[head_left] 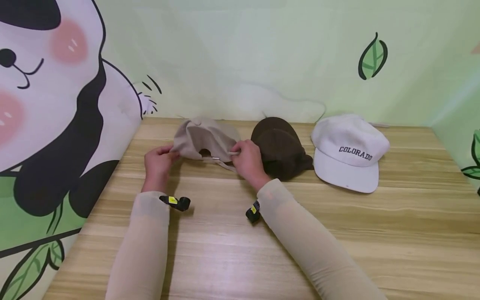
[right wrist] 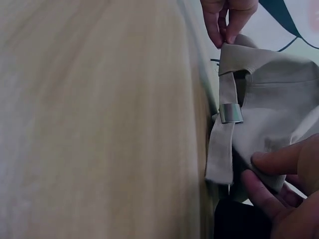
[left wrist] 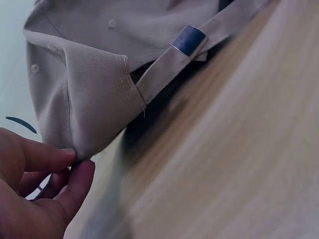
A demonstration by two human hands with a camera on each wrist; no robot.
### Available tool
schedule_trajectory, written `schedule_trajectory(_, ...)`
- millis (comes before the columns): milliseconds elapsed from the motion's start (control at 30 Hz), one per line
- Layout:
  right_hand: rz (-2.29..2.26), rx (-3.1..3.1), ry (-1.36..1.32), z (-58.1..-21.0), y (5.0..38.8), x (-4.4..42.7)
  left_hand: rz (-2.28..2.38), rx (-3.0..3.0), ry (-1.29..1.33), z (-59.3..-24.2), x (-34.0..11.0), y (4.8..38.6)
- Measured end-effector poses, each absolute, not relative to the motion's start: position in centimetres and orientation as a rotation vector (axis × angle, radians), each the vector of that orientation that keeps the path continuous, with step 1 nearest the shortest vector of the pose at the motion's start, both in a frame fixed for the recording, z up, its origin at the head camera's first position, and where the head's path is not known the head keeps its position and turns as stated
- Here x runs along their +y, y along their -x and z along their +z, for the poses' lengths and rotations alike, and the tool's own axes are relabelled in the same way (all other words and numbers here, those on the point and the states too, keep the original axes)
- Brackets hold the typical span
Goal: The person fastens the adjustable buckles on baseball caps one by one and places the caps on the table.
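Note:
A beige baseball cap (head_left: 210, 139) is held at the back left of the table, its rear opening and strap facing me. My left hand (head_left: 159, 164) pinches the cap's lower left edge between thumb and fingers, plain in the left wrist view. At the opposite edge my right hand (head_left: 249, 162) grips the fabric, thumb outside and fingers beneath. A metal buckle (left wrist: 189, 41) sits on the strap, whose loose end (right wrist: 219, 157) hangs down in the right wrist view. Just right of my right hand lies a dark brown cap (head_left: 281, 148), partly covered by that hand.
A white cap (head_left: 350, 152) lettered COLORADO lies at the right, brim toward me. The wooden table (head_left: 210, 250) meets a pale green printed backdrop (head_left: 232, 58) behind the caps. A panda print (head_left: 48, 104) covers the left side.

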State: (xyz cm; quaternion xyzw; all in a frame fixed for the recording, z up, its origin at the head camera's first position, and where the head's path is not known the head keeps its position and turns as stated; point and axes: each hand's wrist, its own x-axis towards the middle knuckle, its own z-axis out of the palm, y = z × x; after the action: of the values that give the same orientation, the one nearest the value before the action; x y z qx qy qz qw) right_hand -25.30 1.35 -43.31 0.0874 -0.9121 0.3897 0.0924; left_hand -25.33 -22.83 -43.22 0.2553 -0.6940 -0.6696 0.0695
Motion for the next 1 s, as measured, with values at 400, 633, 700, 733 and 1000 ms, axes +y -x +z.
schedule_trajectory(400, 0.982, -2.842, -0.418, -43.8, 25.5, 1.4, -1.931, -2.073, -0.831, -45.1, -23.1, 25.0)
schedule_trajectory(633, 0.908, -2.936, -0.483, -43.7, 25.4, 1.2, -1.862, -2.068, -0.795, -45.6, -23.2, 24.5)
schedule_trajectory(700, 0.899, -2.941, -0.484, -43.7, 25.3, 1.2, -1.864, -2.055, -0.792, -45.7, -23.2, 24.5)
schedule_trajectory(733, 0.901, -2.941, -0.482, -43.7, 25.3, 1.2, -1.864, -2.051, -0.791, -45.8, -23.2, 24.5)
schedule_trajectory(1000, 0.935, -2.922, -0.484, -44.0, 25.2, 1.3, -1.889, -2.003, -0.792, -45.9, -23.1, 24.5)
